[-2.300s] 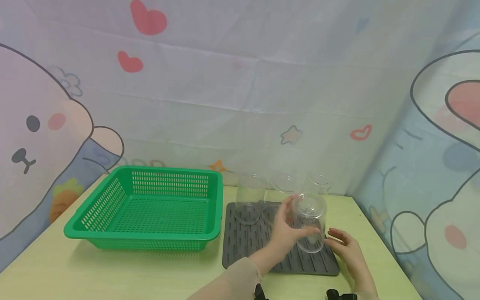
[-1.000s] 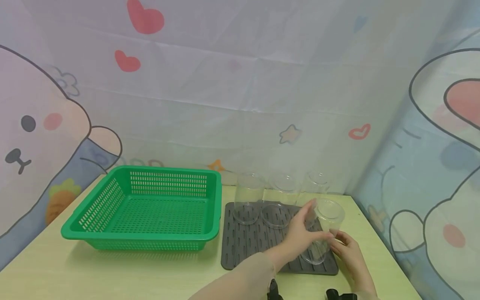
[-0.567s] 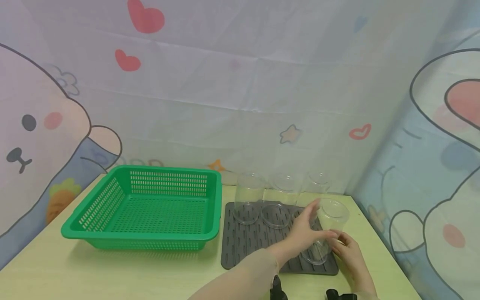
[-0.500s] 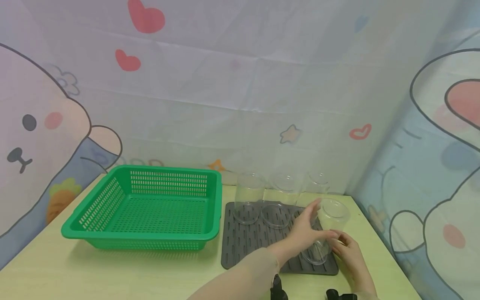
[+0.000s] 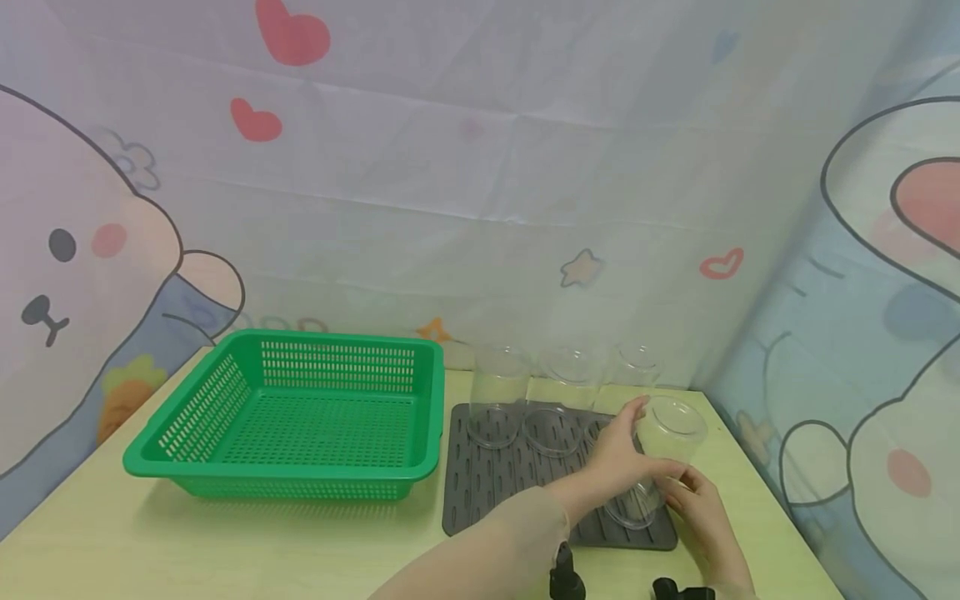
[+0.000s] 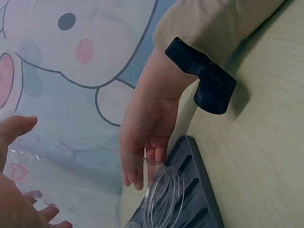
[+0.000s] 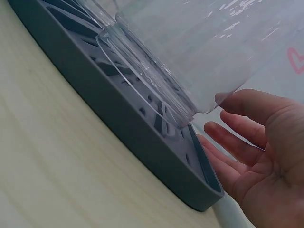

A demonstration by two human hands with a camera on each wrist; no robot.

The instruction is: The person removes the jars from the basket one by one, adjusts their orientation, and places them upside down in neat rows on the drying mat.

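Observation:
My left hand point(image 5: 618, 457) grips a clear drinking glass point(image 5: 671, 429) between thumb and fingers. The glass leans to the right, its lower end over the front right of a dark grey ridged mat point(image 5: 517, 500). Low on the glass's right side, my right hand point(image 5: 701, 504) has loosely bent fingers; in the right wrist view one fingertip point(image 7: 228, 100) touches the glass wall. Clear ring-like edges point(image 7: 142, 78) show at the mat there; whether they belong to one glass or two I cannot tell. Across the left wrist view, the glass point(image 6: 71, 171) spans between both hands.
Further clear glasses, a left one point(image 5: 498, 392), a middle one point(image 5: 572, 367) and a right one point(image 5: 636, 365), stand along the mat's back. A green slotted basket point(image 5: 281, 471) sits left on the pale table point(image 5: 247, 550). A printed cloth point(image 5: 480, 167) hangs behind.
From standing nearly upright, the glass has tipped over to the right, its upper end shifting right. My left hand moved right with it; my right hand stayed about in place.

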